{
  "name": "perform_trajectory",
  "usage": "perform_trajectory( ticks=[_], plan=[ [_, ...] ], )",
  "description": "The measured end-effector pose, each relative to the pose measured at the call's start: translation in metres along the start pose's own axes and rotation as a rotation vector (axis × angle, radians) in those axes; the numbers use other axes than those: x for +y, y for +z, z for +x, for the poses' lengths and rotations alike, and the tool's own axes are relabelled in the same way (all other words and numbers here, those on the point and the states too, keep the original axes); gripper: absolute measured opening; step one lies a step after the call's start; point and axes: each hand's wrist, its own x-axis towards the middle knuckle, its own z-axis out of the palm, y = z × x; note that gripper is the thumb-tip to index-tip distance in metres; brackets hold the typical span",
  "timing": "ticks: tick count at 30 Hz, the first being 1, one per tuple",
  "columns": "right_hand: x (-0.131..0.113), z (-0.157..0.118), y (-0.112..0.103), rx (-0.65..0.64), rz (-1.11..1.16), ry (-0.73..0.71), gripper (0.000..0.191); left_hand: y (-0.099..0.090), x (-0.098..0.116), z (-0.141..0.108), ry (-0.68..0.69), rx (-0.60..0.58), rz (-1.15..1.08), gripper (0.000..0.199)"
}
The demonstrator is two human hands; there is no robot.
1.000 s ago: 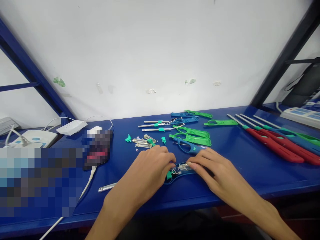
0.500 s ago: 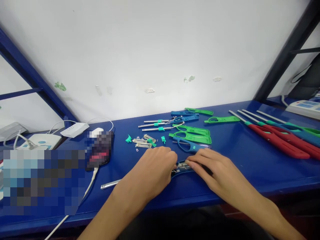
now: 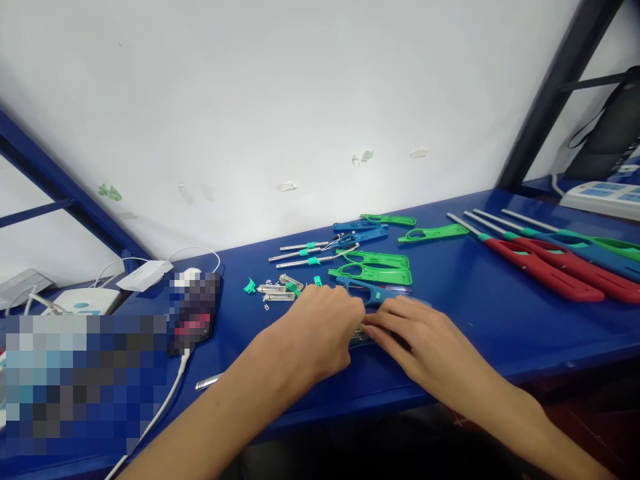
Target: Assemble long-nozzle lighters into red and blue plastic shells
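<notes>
Over casing [image 3: 359,336] (part-hidden), left hand [image 3: 325,328], right hand [image 3: 419,333]

Four whole lighters [image 3: 543,270] over by the right end of the table [image 3: 525,333]: two red, one blue, one green. Green shell halves [image 3: 445,232], I make it four, towards the far edge. Blue shell halves [image 3: 370,236] back there, just two, plus one blue handle piece [image 3: 395,298] by the hands. Three metal rods [image 3: 290,264] with teal bits on, and a single rod tip [image 3: 207,382] poking out near the front edge. Clear tanks [image 3: 279,297]: three. Loose green bits [image 3: 249,286]: looks like three. Two hands, one left hand [image 3: 325,327], one right hand [image 3: 415,333], and one mostly hidden assembly [image 3: 359,335], can't count its parts.
</notes>
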Motion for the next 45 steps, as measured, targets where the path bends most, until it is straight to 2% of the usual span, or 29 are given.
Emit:
perform_trajectory(
  ticks=[8,18,27,32,37,39,45],
  plan=[
    [0.000,-0.001,0.002,-0.001,-0.028,0.009,0.033,0.004,-0.018,-0.013,-0.045,0.016,-0.072,0.023],
    [0.001,-0.002,0.001,0.012,-0.018,0.007,0.030,0.041,-0.033,-0.028,-0.242,0.271,-0.354,0.018],
    [0.000,-0.001,0.001,0.006,-0.021,0.014,0.031,0.057,-0.032,-0.037,-0.342,0.415,-0.491,0.016],
    [0.000,-0.002,0.002,-0.001,-0.020,0.012,0.031,0.061,-0.032,-0.041,-0.368,0.441,-0.504,0.018],
    [0.000,-0.004,0.003,-0.022,-0.011,0.033,0.029,0.060,-0.028,-0.038,-0.353,0.411,-0.520,0.015],
    [0.000,-0.005,0.003,-0.013,-0.004,0.040,0.028,0.059,-0.027,-0.036,-0.350,0.397,-0.528,0.010],
    [0.000,-0.005,0.004,0.007,-0.013,0.031,0.030,0.066,-0.025,-0.035,-0.361,0.416,-0.548,0.014]
  ],
)
